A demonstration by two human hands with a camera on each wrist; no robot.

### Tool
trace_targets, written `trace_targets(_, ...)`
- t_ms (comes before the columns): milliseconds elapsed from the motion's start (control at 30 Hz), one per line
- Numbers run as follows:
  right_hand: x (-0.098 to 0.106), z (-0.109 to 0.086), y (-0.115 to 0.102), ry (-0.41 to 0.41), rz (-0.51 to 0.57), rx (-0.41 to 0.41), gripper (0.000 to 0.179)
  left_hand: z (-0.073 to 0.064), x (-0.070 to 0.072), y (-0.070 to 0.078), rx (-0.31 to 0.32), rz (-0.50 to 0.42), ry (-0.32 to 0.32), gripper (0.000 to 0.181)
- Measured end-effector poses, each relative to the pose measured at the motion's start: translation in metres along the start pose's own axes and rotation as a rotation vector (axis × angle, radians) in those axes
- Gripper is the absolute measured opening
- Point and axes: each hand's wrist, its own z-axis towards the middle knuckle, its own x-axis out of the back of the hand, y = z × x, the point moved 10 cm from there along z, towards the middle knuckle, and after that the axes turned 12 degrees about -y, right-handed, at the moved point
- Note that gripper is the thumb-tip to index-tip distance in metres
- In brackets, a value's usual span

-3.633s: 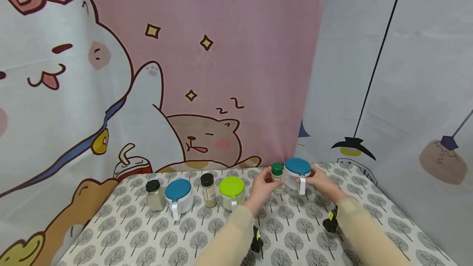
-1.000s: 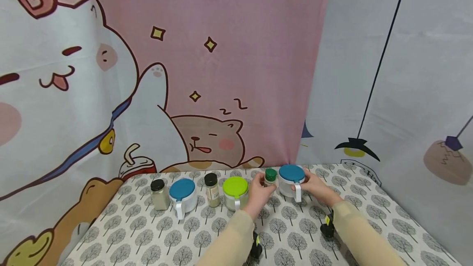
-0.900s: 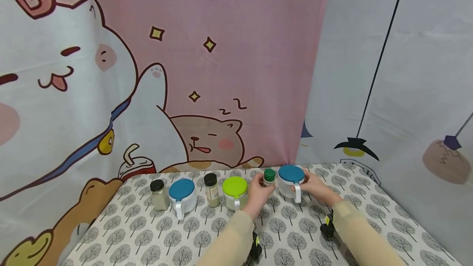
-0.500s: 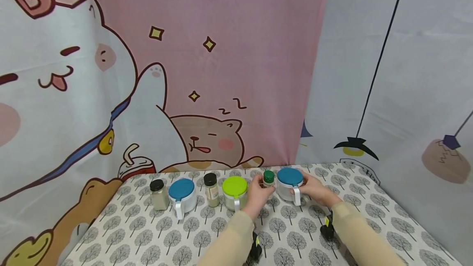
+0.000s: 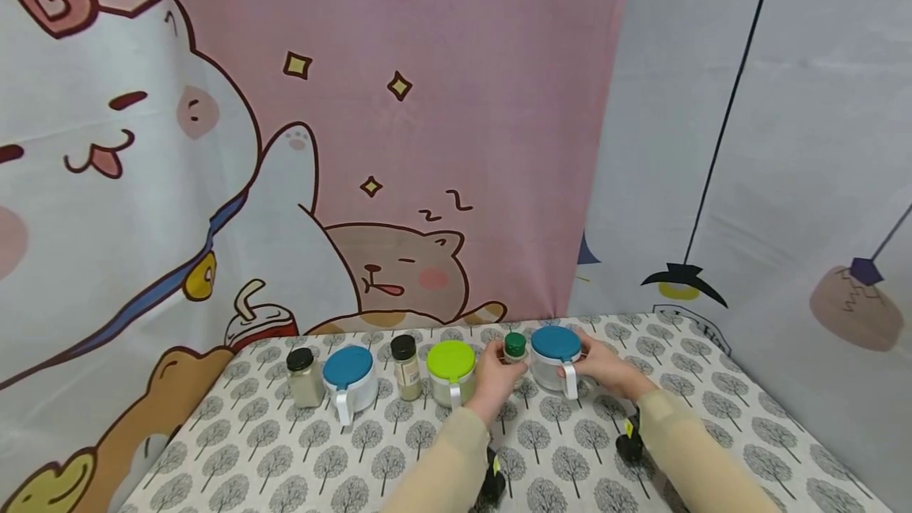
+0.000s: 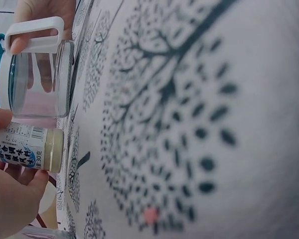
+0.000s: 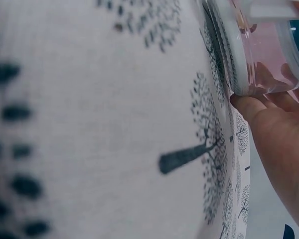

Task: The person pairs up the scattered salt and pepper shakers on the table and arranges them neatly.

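Observation:
My left hand (image 5: 495,380) grips a small spice bottle (image 5: 514,345) with a green cap, thumb on one side and fingers on the other. In the left wrist view the bottle (image 6: 25,149) shows a white printed label and pale contents at its base. To its right, my right hand (image 5: 607,366) holds a clear glass seasoning jar (image 5: 556,343) with a blue lid and white handle. The jar (image 6: 40,87) looks empty and stands close beside the bottle. In the right wrist view, my fingers lie along the glass jar (image 7: 269,55), near its base.
Left of my hands stand a green-lidded seasoning jar (image 5: 451,361), a black-capped spice bottle (image 5: 407,370), another blue-lidded jar (image 5: 349,370) and a square black-capped bottle (image 5: 305,380). They form a row on the tree-print tablecloth (image 5: 388,461). A cartoon curtain (image 5: 499,141) hangs behind.
Since the earliest frame, the green-capped bottle and the blue-lidded jar have come left and nearer in my hands. In the last second the jar has shifted slightly further left and nearer.

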Motion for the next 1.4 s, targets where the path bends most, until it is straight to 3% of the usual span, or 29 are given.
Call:
trace_targets(233, -0.007, -0.001, -0.002, -0.057, 0.052, 0.038, 0.097, -0.002, 0.001, -0.003, 0.035, 0.028, -0.010, 0.031)
trace_targets(633, -0.015, -0.004, 0.000, -0.130, 0.048, 0.045, 0.098, -0.002, -0.001, -0.008, 0.061, 0.043, -0.015, 0.034)
trace_targets(933, -0.010, -0.006, 0.001, -0.103, 0.027, 0.035, 0.108, -0.002, 0.000, -0.008, 0.053, 0.061, -0.002, 0.038)
trace_targets(1400, -0.015, -0.011, -0.005, -0.179, 0.032, 0.050, 0.102, 0.001, 0.000, -0.007, 0.088, 0.038, 0.008, 0.055)
